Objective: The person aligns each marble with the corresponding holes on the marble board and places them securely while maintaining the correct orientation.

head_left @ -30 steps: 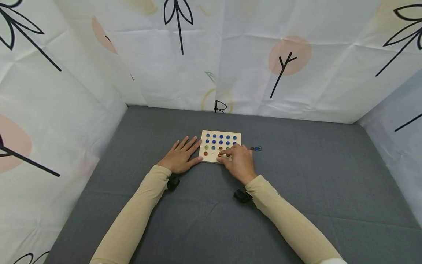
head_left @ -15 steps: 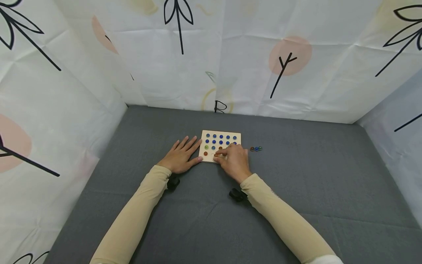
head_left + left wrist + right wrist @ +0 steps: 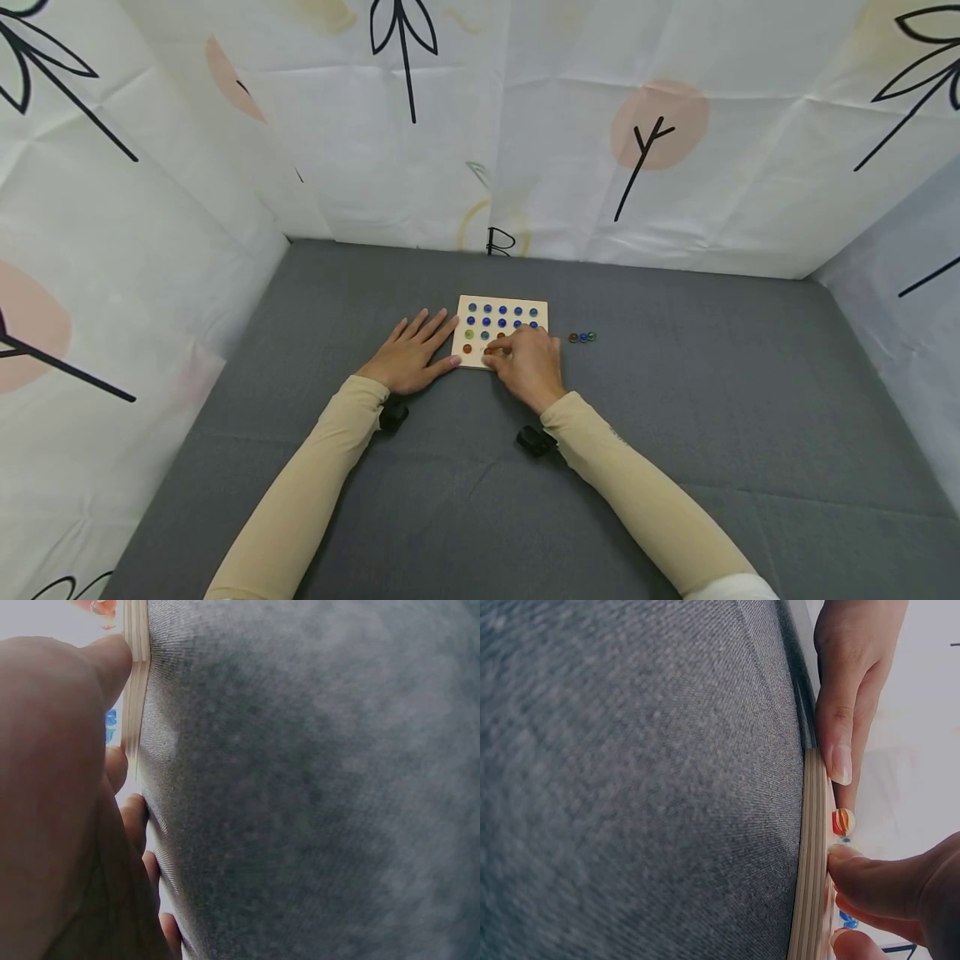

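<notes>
surface: flat grey fabric tabletop [image 3: 675,433] | walls: creased white cloth backdrop [image 3: 525,142] on 3 sides, w/ black leaf line drawings + pale pink circles | loose items: short row of 3 small glass marbles [image 3: 582,337], brown/blue/green, lying on the grey fabric, right side

Two hands show, the left hand [image 3: 411,357] and the right hand [image 3: 528,364]. One wooden board [image 3: 501,303] lies on the grey tabletop [image 3: 675,417]. On the board [image 3: 810,855], about nine blue marbles [image 3: 487,321] can be counted, one green marble [image 3: 468,334] and some three orange marbles [image 3: 467,348], though the right hand hides part of the grid. Three loose marbles [image 3: 582,337] sit in a row off the board.
</notes>
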`<state>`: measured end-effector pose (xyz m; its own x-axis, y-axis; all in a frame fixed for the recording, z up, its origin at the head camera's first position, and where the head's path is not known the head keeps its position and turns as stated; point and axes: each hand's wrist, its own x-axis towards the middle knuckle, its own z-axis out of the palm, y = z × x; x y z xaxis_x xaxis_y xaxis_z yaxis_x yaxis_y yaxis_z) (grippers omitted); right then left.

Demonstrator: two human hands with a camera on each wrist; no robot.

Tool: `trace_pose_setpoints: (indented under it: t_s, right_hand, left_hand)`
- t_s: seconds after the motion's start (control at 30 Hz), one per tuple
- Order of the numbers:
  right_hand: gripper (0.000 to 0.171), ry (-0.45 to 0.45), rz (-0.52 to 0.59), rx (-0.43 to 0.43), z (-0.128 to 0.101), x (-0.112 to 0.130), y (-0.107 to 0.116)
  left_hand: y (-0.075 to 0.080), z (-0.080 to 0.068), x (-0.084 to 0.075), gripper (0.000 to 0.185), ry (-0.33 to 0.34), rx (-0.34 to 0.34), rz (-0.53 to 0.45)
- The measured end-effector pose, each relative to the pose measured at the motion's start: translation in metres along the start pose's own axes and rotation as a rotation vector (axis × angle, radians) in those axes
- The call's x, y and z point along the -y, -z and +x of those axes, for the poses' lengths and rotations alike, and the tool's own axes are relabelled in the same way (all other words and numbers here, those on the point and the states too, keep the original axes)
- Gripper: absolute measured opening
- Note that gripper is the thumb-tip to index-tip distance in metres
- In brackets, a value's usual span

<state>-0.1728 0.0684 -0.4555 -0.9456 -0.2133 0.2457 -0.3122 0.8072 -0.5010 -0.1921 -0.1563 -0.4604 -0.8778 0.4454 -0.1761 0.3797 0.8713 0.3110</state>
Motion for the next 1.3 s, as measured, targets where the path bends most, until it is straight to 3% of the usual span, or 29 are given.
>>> trace_pose_setpoints:
  t_s: [0.77, 1.3]
  right_hand:
    - [0.018, -0.003, -0.034, -0.004, 0.0038, 0.0055, -0.0031]
    - [0.023, -0.025, -0.002, -0.006, -0.0012, 0.0009, 0.001]
  left_hand:
    - [-0.0089, 0.0064, 0.0102, 0.073, 0.0, 0.019, -0.023]
    - [-0.0021, 0.002, 0.0037, 0.072, -0.004, 0.017, -0.032]
